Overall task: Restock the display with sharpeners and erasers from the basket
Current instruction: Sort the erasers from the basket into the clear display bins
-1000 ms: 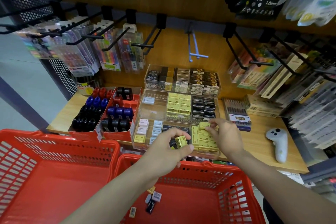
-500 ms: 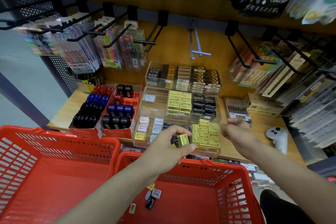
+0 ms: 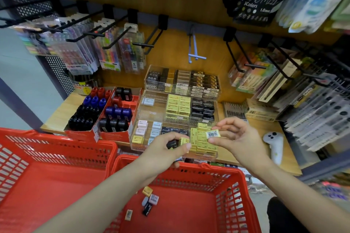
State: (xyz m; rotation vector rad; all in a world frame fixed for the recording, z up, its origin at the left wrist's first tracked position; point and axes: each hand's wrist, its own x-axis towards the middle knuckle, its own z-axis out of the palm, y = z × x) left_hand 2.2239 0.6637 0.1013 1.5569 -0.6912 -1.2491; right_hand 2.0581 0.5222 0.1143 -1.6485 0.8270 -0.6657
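The right hand [image 3: 240, 138] pinches a yellow eraser [image 3: 213, 134] over the clear tray's [image 3: 200, 154] yellow stack; I'd seat it flat, barcode down. The left hand [image 3: 166, 147] grips another eraser [image 3: 184, 141] plus something black above the basket [image 3: 244, 191].

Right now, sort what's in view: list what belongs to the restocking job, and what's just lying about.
Job:
- right hand pinching a yellow eraser
- left hand holding a yellow eraser and a black item
- clear display trays
- red basket with loose pieces
- sharpener boxes

Lying about:
- white controller
- hanging pen packs
- second red basket
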